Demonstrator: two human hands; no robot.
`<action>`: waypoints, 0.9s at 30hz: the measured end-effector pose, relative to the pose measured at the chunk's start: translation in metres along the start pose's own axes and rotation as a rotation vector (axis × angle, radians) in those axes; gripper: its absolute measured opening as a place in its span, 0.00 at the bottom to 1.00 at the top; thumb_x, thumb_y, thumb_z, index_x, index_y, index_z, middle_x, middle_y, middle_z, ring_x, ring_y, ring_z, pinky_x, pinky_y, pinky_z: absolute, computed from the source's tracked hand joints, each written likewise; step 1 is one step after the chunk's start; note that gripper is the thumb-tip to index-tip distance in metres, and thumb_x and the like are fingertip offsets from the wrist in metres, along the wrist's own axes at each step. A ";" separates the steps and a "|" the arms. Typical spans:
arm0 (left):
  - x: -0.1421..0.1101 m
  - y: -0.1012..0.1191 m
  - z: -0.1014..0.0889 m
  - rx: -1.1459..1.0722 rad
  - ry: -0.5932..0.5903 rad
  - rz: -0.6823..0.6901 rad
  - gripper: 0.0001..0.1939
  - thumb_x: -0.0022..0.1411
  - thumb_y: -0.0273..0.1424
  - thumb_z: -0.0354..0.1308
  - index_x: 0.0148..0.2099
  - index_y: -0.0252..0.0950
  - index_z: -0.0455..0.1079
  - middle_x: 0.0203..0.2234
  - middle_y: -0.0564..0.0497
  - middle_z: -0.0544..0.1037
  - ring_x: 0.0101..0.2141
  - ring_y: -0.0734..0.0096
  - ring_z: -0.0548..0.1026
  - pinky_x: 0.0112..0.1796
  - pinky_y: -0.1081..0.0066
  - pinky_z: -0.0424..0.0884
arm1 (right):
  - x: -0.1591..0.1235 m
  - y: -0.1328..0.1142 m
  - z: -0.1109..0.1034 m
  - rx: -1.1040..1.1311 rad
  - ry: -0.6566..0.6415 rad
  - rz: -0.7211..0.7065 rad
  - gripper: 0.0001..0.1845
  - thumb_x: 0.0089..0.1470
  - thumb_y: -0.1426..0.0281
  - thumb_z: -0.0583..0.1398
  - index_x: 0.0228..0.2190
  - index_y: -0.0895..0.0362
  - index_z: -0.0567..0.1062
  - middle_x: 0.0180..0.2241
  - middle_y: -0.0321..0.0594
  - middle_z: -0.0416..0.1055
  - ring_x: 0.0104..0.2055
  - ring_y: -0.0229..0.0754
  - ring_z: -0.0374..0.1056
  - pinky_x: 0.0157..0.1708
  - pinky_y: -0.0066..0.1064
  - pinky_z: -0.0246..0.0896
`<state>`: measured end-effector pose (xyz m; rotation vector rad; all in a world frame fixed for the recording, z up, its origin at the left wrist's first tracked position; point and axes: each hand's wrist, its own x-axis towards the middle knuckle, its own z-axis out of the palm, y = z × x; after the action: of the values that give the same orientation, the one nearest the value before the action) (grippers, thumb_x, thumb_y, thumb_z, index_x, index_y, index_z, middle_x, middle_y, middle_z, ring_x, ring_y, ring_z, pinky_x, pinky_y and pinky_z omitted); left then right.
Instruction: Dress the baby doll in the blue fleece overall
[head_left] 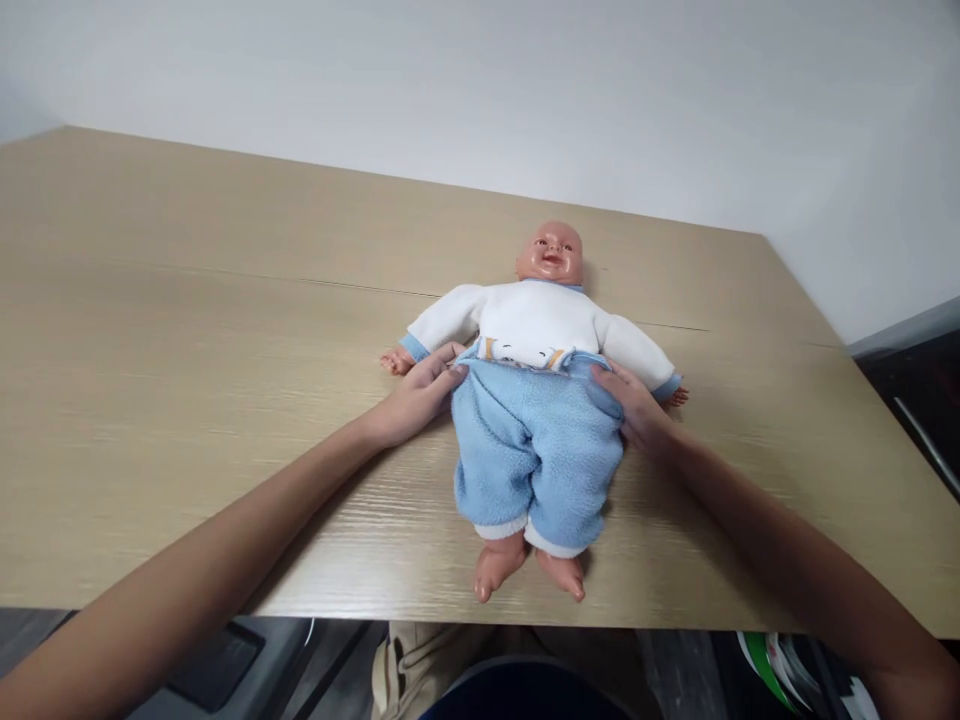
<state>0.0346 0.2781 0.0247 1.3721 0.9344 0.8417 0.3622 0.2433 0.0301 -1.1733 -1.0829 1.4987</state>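
Observation:
A baby doll (553, 252) lies on its back on the wooden table, feet toward me. It wears a white long-sleeved top (536, 315) with blue cuffs and light blue fleece pants (532, 430) with white hems. My left hand (429, 385) pinches the waistband at the left side, thumb on the outside. At the right side my right hand (626, 400) grips the waistband the same way, its thumb over the fabric and its other fingers partly hidden. Between the hands, the waistband overlaps the top's lower part, where a printed animal face partly shows.
The wooden table (187, 380) spreads out around the doll, with a thin seam across it. A white wall (450, 90) stands behind it. A dark object (915, 390) is beyond the right edge. Below the front edge are a grey item (217, 665) and a beige bag-like thing (409, 665).

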 end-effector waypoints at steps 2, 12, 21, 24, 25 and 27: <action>0.001 0.006 0.002 0.004 0.009 0.002 0.28 0.69 0.59 0.69 0.47 0.40 0.67 0.29 0.57 0.66 0.28 0.69 0.61 0.30 0.71 0.59 | -0.002 -0.007 -0.005 -0.104 -0.045 -0.087 0.30 0.52 0.39 0.78 0.41 0.50 0.85 0.35 0.35 0.79 0.36 0.44 0.71 0.39 0.34 0.70; 0.035 0.055 0.004 0.328 0.068 0.255 0.30 0.69 0.58 0.71 0.35 0.38 0.69 0.29 0.54 0.64 0.31 0.69 0.62 0.32 0.68 0.56 | 0.028 -0.041 0.009 -0.251 -0.041 -0.266 0.26 0.57 0.42 0.75 0.38 0.50 0.79 0.34 0.34 0.74 0.39 0.44 0.68 0.41 0.35 0.63; 0.035 0.015 0.001 0.035 0.054 0.075 0.34 0.59 0.60 0.79 0.45 0.37 0.76 0.37 0.51 0.75 0.38 0.64 0.71 0.40 0.68 0.64 | 0.034 0.005 0.002 -0.059 0.075 -0.079 0.28 0.53 0.41 0.77 0.39 0.49 0.83 0.41 0.35 0.83 0.51 0.51 0.78 0.58 0.39 0.74; 0.035 0.010 0.002 -0.053 0.044 0.036 0.36 0.59 0.61 0.80 0.49 0.36 0.76 0.40 0.49 0.78 0.40 0.63 0.73 0.43 0.67 0.67 | 0.034 0.002 0.004 0.029 0.006 -0.030 0.28 0.53 0.42 0.78 0.44 0.49 0.85 0.47 0.38 0.86 0.58 0.54 0.79 0.66 0.44 0.73; 0.036 0.010 0.002 -0.061 0.045 0.039 0.36 0.59 0.61 0.79 0.49 0.36 0.76 0.40 0.49 0.77 0.40 0.63 0.73 0.44 0.66 0.67 | 0.034 0.001 0.003 0.031 -0.008 -0.029 0.29 0.52 0.42 0.78 0.44 0.48 0.86 0.48 0.38 0.87 0.59 0.55 0.79 0.66 0.45 0.73; 0.035 0.014 -0.001 -0.024 0.045 0.063 0.33 0.62 0.60 0.78 0.47 0.36 0.75 0.39 0.51 0.76 0.39 0.64 0.72 0.42 0.67 0.66 | 0.034 -0.001 -0.002 -0.025 -0.011 -0.057 0.28 0.53 0.41 0.77 0.43 0.49 0.86 0.46 0.37 0.86 0.58 0.55 0.79 0.66 0.44 0.73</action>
<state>0.0489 0.3108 0.0364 1.3726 0.9171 0.9322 0.3600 0.2771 0.0251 -1.1432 -1.1364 1.4528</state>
